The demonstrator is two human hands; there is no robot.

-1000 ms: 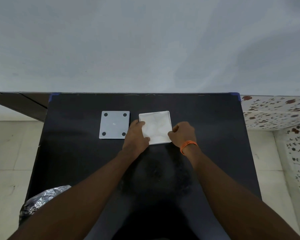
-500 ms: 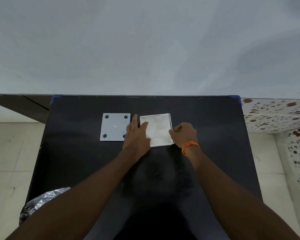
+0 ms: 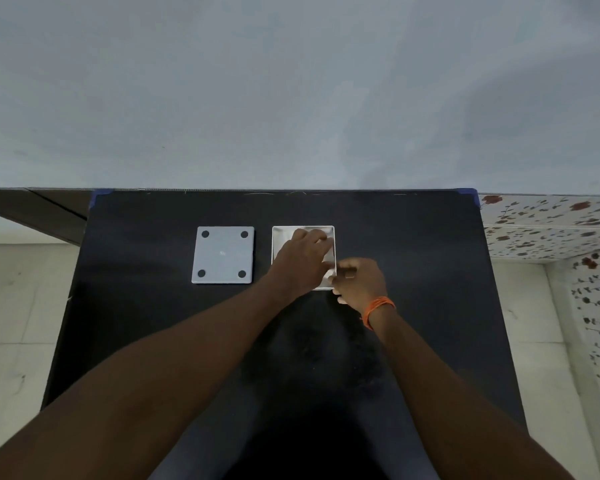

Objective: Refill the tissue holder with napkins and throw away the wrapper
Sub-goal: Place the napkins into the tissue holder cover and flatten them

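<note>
Tissue holder (image 3: 280, 237), a shallow white square tray, sits on the black counter (image 3: 413, 271) toward its far edge, a little right of centre. Its near half and most of its inside are covered by the two hands, so only the far rim, the left wall and a strip of pale, shiny content along the right side show; whether that content is napkins or wrapper cannot be told through the blur. Just to the left of it, apart by a narrow gap of bare counter, lies a grey square lid (image 3: 223, 255) turned flat, with four dark round feet at its corners.

The left hand (image 3: 300, 261) reaches across from the left and lies over the tray, its fingers (image 3: 317, 235) spread and flat on the content near the far right corner. The right hand (image 3: 361, 280), with an orange band (image 3: 378, 308) at the wrist, is at the tray's near right corner; its grip is drawn together, thumb against fingertips, at the rim there, but motion blur hides what it pinches, if anything.

Beyond the counter stands a plain grey wall (image 3: 291, 81). To the right are floral-patterned tiles (image 3: 551, 226), and pale floor tiles (image 3: 14, 323) show at the left.
</note>
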